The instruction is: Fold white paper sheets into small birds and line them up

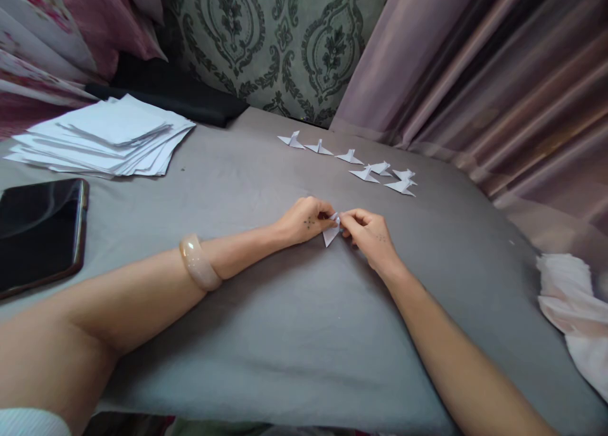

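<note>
Between my hands is a small piece of folded white paper (331, 233), its pointed end hanging down toward me. My left hand (308, 220) pinches its upper left part with thumb and fingers closed. From the other side my right hand (371, 233) grips the top right part, fingertips pressed together. The fingers cover much of the folds. Beyond my hands, several finished-looking folded paper birds (365, 174) stand in a loose line, with one more paper bird (291, 140) at its left end.
A spread stack of white paper sheets (109, 138) lies at the back left. Nearer on the left is a dark phone or tablet (40, 233). Black cloth (175, 94) lies by the patterned wall. White fabric (567, 296) hangs at the right edge of the grey-covered table (285, 347).
</note>
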Motion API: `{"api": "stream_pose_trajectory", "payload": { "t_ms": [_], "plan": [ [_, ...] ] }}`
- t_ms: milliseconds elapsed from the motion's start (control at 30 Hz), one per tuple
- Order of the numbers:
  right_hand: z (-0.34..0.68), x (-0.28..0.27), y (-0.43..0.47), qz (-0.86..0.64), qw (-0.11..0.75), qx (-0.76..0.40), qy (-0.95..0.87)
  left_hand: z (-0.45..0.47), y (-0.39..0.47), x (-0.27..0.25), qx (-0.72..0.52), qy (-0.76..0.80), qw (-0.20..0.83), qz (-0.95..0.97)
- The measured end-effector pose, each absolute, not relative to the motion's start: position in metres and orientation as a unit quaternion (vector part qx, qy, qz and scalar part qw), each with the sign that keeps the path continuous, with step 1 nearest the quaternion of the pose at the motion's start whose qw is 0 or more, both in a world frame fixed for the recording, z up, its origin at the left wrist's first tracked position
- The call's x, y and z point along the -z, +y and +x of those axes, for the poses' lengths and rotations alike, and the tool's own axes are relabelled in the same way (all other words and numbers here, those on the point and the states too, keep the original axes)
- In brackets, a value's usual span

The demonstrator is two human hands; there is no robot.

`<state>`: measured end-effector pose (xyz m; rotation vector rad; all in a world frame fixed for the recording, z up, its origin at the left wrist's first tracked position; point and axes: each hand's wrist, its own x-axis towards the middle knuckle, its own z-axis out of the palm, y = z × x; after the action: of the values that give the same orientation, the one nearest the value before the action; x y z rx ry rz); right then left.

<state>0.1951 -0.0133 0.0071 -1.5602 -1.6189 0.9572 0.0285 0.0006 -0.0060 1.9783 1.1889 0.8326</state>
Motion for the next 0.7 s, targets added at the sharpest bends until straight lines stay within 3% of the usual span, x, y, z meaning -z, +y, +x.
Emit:
{"api": "stream_pose_trajectory", "payload": {
  "t_ms": [700],
  "plan": [
    [0.199,-0.021,-0.011,-0.563,0.327,-0.648,-0.395,0.028,-0.005,0.004,-0.321,0.454,0.332,0.762]
  ]
}}
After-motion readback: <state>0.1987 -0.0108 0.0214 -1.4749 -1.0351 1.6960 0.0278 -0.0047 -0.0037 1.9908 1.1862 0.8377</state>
